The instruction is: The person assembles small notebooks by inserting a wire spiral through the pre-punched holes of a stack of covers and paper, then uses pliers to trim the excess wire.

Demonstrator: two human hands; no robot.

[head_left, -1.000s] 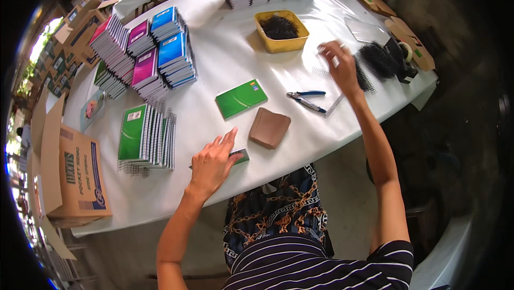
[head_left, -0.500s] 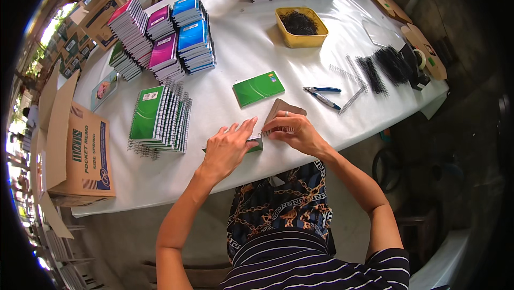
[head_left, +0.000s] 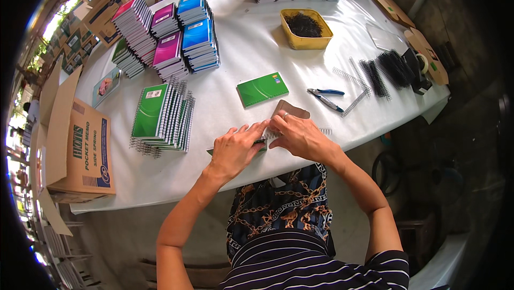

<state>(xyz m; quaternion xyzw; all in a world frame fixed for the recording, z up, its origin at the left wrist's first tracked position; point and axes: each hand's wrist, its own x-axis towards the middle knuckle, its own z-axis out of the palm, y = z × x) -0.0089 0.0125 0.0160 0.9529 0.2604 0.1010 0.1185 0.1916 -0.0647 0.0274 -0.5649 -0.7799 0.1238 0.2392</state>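
Note:
Close to the table's front edge lies a small notebook with a green cover [head_left: 260,147] and a brown board [head_left: 294,108] folded out away from me. My left hand [head_left: 235,150] bears on the green part, fingers and thumb closed about its edge. With its fingertips pinched, my right hand [head_left: 301,136] holds a spiral binding wire [head_left: 326,131] at the notebook's edge; one end of the coil sticks out to the right past that hand. The fingertips of both hands nearly meet and hide the holes. Just beyond lies a separate green notebook cover [head_left: 263,89].
Blue-handled pliers [head_left: 327,99] and loose coils [head_left: 353,84] lie to the right, near dark coil bundles [head_left: 394,68]. A yellow tub [head_left: 306,42] of black coils stands farther back. Green spiral notebooks [head_left: 150,113] are stacked left, beside an open carton [head_left: 91,151].
My right hand has come closer to the left fingertips, and the coil now shows on its right side. My left hand has shifted slightly up and right. The whole view has drifted a little.

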